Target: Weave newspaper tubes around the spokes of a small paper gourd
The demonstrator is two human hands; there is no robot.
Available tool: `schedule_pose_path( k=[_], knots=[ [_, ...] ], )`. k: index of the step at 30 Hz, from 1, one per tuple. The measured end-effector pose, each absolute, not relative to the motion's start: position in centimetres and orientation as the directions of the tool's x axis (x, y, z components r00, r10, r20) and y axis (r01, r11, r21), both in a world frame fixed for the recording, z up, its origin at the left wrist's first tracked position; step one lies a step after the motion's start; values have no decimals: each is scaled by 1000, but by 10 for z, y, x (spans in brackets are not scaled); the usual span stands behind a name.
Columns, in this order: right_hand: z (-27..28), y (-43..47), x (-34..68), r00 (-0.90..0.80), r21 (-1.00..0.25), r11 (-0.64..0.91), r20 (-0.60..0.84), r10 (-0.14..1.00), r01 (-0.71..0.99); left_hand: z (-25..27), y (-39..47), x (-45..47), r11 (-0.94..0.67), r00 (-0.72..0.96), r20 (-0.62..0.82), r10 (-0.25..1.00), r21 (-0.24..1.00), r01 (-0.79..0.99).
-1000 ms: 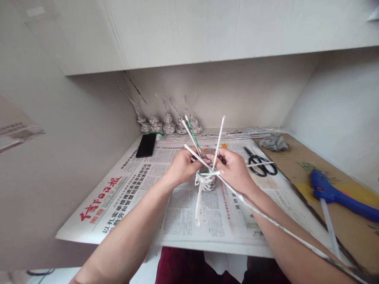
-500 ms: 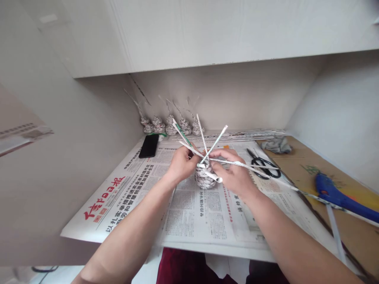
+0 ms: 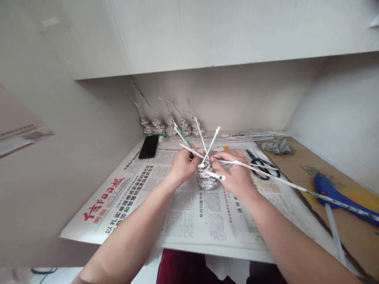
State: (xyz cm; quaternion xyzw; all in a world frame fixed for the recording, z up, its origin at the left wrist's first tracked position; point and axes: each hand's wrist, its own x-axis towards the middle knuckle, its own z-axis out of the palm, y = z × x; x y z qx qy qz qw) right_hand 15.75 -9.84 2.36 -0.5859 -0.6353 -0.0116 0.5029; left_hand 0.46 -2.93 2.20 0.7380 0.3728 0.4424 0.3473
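Note:
A small woven paper piece (image 3: 208, 179), rounded and made of rolled newspaper, stands over the newspaper sheet with several paper strips sticking up and out of its top. My left hand (image 3: 184, 165) is closed at its upper left side, the fingertips partly hidden behind the strips. On the other side, my right hand (image 3: 233, 169) pinches a long paper tube (image 3: 272, 178) close to the rim. That tube runs off to the right, past the scissors and over the glue gun. A short open-ended tube (image 3: 218, 176) juts toward the right palm.
Black scissors (image 3: 263, 167), a grey cloth (image 3: 276, 146) and a blue glue gun (image 3: 331, 193) lie at the right. A black phone (image 3: 149, 146) lies left. Several woven gourd shapes (image 3: 170, 125) and paper tubes (image 3: 233, 136) line the back. A panel (image 3: 207, 35) overhangs.
My right hand has turned and drawn its fingers together on the long tube near the rim. The upright strips have tilted slightly leftward, and the woven piece has shifted a little right.

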Motion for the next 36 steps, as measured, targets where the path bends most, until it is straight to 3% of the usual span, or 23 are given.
schedule_pose_path(
  k=[3, 10, 15, 21, 25, 30, 33, 36],
  knots=[
    [21, -96, 159, 201, -609, 312, 626, 753, 729, 19, -26, 4, -466, 332, 391, 858, 865, 186],
    [14, -91, 165, 260, -556, 256, 684, 682, 791, 28, -28, 3, -433, 326, 381, 866, 896, 103],
    [10, -88, 168, 223, -568, 245, 630, 744, 786, 28, -27, 2, -305, 367, 305, 879, 951, -61],
    [6, -82, 172, 263, -680, 184, 499, 826, 710, 33, -29, 0, -288, 391, 279, 877, 957, -38],
    [5, -80, 174, 268, -842, 73, 250, 930, 535, 36, -31, 0, -314, 420, 289, 860, 949, -9],
    [14, -87, 167, 104, -985, -145, -135, 985, 91, 37, -32, 0, -350, 416, 302, 858, 936, 41],
    [22, -93, 161, -13, -984, -132, -131, 991, -117, 37, -32, 0, -361, 407, 306, 861, 930, 65],
    [28, -98, 158, -38, -974, -28, -20, 999, -224, 38, -33, 0, -356, 398, 294, 869, 930, 90]
  ],
)
